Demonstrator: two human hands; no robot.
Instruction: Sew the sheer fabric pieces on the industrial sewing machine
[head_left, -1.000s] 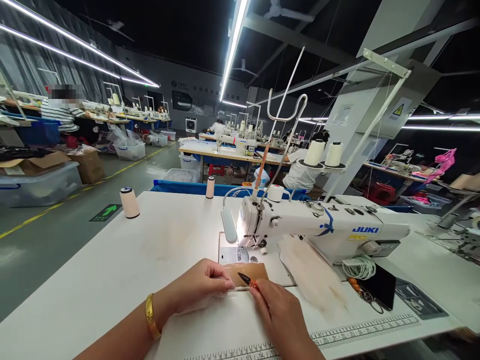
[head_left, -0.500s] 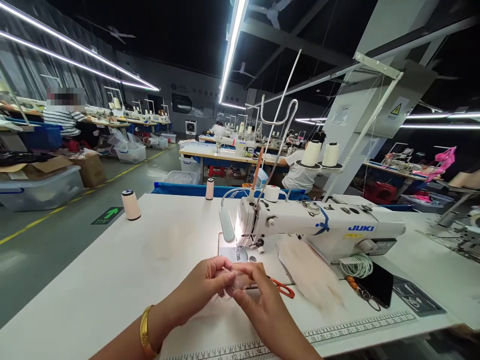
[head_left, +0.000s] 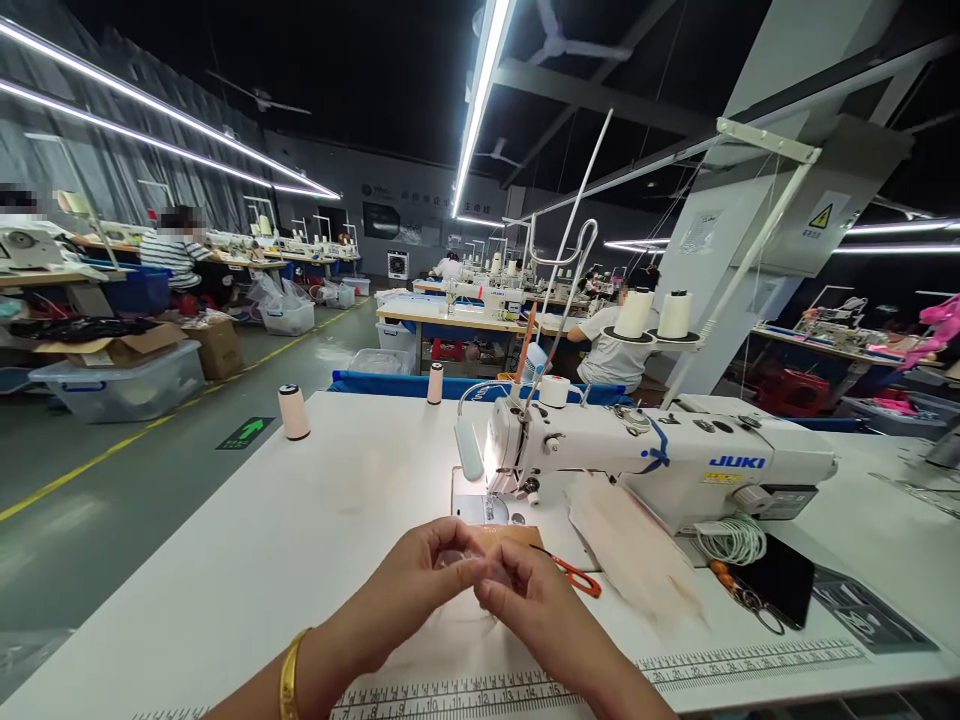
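My left hand (head_left: 431,570), with a gold bangle at its wrist, is closed in a pinch on a thin, sheer pale-pink piece of fabric (head_left: 452,602). My right hand (head_left: 529,600) pinches the same fabric, its fingertips meeting those of the left. Much of the fabric is hidden by the fingers. Both hands are above the table just in front of the needle area of a white sewing machine (head_left: 600,447). Behind the fingers lies a tan-brown flat piece (head_left: 517,532). Orange-handled snips (head_left: 579,578) rest right of my right hand.
A pale beige cloth pile (head_left: 630,550) lies under the machine arm. Further right are a coiled cord (head_left: 733,540) and a black phone (head_left: 784,580). Thread cones (head_left: 294,412) stand at the table's left. A ruler strip (head_left: 600,675) runs along the front edge. Co-workers sit at other machines beyond.
The view has shifted so the scene sits slightly further right. My fingertips have drawn closer together over the fabric, and less of it shows between them.
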